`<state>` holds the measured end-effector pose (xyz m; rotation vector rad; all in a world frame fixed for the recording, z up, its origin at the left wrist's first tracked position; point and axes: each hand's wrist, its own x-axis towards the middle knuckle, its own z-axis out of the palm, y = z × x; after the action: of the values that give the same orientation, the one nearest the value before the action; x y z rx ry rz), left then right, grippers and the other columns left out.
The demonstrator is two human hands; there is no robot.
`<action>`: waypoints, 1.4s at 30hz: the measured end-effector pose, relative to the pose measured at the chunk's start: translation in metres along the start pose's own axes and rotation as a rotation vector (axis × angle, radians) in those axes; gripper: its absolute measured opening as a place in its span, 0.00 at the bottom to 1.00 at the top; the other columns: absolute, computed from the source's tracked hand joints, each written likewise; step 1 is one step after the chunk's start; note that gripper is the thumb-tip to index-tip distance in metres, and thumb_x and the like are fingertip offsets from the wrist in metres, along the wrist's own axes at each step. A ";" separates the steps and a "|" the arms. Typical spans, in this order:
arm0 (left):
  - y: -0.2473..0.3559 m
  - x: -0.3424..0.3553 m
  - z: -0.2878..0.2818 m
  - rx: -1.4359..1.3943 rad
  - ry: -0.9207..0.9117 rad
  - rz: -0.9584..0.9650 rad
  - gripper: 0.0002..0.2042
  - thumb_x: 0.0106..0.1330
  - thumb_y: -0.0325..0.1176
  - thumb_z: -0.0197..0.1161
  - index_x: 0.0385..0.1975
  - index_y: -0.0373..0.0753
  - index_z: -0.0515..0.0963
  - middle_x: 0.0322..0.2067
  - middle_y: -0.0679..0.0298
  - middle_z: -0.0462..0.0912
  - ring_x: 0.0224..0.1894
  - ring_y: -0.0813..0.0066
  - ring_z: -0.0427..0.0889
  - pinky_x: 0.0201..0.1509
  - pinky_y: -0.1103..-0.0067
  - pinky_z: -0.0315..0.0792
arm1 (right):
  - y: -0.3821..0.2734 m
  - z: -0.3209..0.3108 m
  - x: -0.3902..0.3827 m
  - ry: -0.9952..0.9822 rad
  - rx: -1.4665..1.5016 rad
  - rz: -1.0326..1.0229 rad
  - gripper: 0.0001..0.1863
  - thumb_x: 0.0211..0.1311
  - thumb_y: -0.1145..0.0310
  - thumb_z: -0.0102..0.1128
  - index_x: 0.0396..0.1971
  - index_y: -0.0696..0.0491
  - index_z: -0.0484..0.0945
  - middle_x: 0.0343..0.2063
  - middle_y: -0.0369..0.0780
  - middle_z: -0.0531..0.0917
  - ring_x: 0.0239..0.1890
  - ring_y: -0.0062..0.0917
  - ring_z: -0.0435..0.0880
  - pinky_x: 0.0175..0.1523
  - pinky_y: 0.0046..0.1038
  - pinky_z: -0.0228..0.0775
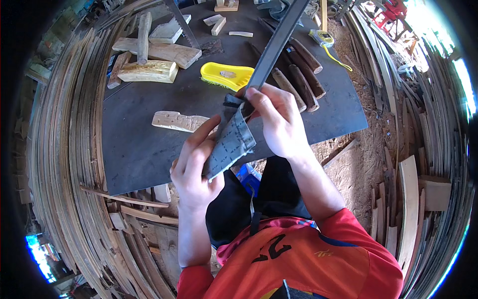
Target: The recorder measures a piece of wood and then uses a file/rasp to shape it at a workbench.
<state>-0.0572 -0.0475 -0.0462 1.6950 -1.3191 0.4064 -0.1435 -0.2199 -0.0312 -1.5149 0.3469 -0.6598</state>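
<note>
My left hand [193, 174] is closed on a folded grey sheet [230, 149] with dark dashes and a frayed edge; cannot tell if it is cloth or abrasive paper. My right hand [281, 122] pinches a long, flat metal blade [280, 45] near its lower end, where the sheet meets it. The blade slants up and to the right, out past the top of the view. Just beyond my hands lies a yellow brush [219, 71], bristles down. A carved piece of pale wood [174, 120] rests left of it, partly behind my left fingers.
Several wooden-handled tools [303, 87] lie on the dark tabletop [139, 149], right of the blade. A yellow tape measure [322, 38] sits at the far right. Wood blocks [149, 72] and a saw blade [183, 25] occupy the far left. Stacked wood strips [64, 129] flank the table.
</note>
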 end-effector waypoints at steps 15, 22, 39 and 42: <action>-0.019 0.015 0.011 -0.561 0.139 -0.660 0.09 0.69 0.24 0.69 0.45 0.33 0.77 0.41 0.65 0.84 0.40 0.85 0.79 0.44 0.83 0.73 | 0.020 -0.004 -0.003 -0.197 0.463 0.040 0.20 0.83 0.59 0.50 0.46 0.63 0.80 0.34 0.40 0.86 0.32 0.22 0.87 0.38 0.24 0.82; 0.005 0.023 -0.004 0.374 0.117 -0.023 0.12 0.65 0.20 0.67 0.47 0.36 0.81 0.48 0.59 0.79 0.50 0.62 0.79 0.52 0.76 0.74 | 0.013 -0.005 0.002 -0.197 0.364 0.033 0.20 0.83 0.59 0.49 0.49 0.63 0.80 0.36 0.39 0.86 0.36 0.22 0.87 0.42 0.25 0.84; 0.017 0.017 -0.006 -0.540 -0.016 -0.640 0.08 0.69 0.28 0.72 0.41 0.31 0.82 0.25 0.72 0.83 0.27 0.92 0.74 0.29 0.87 0.66 | -0.005 0.001 0.015 -0.176 0.259 -0.126 0.12 0.69 0.78 0.68 0.47 0.57 0.77 0.35 0.32 0.82 0.37 0.12 0.82 0.39 0.17 0.74; 0.014 0.011 0.007 -0.902 0.135 -0.641 0.09 0.71 0.26 0.70 0.47 0.32 0.81 0.33 0.69 0.86 0.29 0.90 0.78 0.31 0.88 0.69 | 0.007 0.010 0.017 0.057 0.359 -0.361 0.11 0.76 0.63 0.62 0.50 0.53 0.76 0.43 0.36 0.80 0.45 0.18 0.79 0.50 0.25 0.72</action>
<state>-0.0675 -0.0592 -0.0354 1.1715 -0.6215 -0.4011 -0.1230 -0.2229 -0.0348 -1.2229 -0.0093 -0.9942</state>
